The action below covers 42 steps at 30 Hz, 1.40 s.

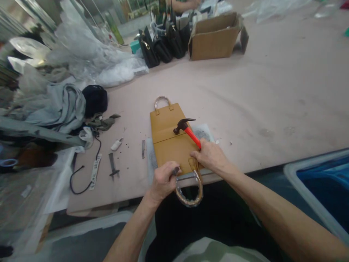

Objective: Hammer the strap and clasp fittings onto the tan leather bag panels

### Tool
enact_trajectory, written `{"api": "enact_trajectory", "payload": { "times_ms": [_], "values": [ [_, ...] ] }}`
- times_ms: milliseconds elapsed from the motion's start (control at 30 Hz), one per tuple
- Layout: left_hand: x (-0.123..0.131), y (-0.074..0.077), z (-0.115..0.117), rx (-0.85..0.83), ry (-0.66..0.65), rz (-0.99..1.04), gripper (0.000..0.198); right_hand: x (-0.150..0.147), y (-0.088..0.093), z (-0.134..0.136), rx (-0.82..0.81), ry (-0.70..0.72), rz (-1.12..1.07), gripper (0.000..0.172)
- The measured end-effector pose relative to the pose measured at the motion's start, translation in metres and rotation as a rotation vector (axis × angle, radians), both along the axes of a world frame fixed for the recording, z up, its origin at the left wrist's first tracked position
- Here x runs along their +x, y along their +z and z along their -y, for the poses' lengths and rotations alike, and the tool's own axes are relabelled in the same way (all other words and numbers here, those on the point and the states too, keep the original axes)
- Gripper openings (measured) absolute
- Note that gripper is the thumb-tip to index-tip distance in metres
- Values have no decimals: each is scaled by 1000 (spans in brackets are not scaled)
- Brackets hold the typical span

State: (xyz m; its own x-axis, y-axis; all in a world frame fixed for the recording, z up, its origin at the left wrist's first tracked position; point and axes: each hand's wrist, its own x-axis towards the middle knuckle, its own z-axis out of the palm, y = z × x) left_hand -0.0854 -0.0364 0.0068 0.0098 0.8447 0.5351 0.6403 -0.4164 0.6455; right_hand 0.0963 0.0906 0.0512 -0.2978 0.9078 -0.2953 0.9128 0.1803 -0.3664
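Note:
A mustard-yellow bag panel (166,125) with a handle at each end lies flat near the table's front edge. My right hand (209,154) grips a claw hammer (193,137) by its red handle, the dark head over the middle of the panel. By the near handle (188,202), which is wrapped in clear film and hangs past the edge, my left hand (165,178) is closed around a short dark metal punch (176,170). The punch's lower end is mostly hidden by my fingers. A grey speckled slab (203,133) shows from under the panel.
Left of the panel lie a thin metal rod (143,149), a dark metal tool (113,166) and a small white bottle (116,145). Black handbags (148,49) and a cardboard box (214,38) stand at the back. Cloth and plastic are heaped at left. Another person's arm (185,5) shows behind.

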Motion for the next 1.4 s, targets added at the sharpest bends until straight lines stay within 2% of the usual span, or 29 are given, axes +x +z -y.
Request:
{"api": "enact_trajectory", "payload": {
  "times_ms": [167,367,400,500,567,767,1233,1400],
  "values": [
    [2,4,2,-47,186,123,9,0,-1,4,4,-9,30,40],
    [-2,9,1,73,-30,-116,18,-1,-1,4,-7,13,62,39],
    [-2,7,2,48,-4,-89,17,-1,-1,4,-14,16,62,38],
    [-2,2,5,-102,216,189,11,-1,0,4,-31,11,63,36],
    [-2,1,6,-174,282,316,11,0,-1,3,-28,15,61,35],
    [2,8,-4,-213,195,234,11,0,-2,4,-10,28,55,33],
    [10,12,-10,-181,186,113,11,1,3,4,-23,39,56,32],
    [11,12,-12,-165,155,11,12,1,3,4,-25,39,57,34]
  ]
}}
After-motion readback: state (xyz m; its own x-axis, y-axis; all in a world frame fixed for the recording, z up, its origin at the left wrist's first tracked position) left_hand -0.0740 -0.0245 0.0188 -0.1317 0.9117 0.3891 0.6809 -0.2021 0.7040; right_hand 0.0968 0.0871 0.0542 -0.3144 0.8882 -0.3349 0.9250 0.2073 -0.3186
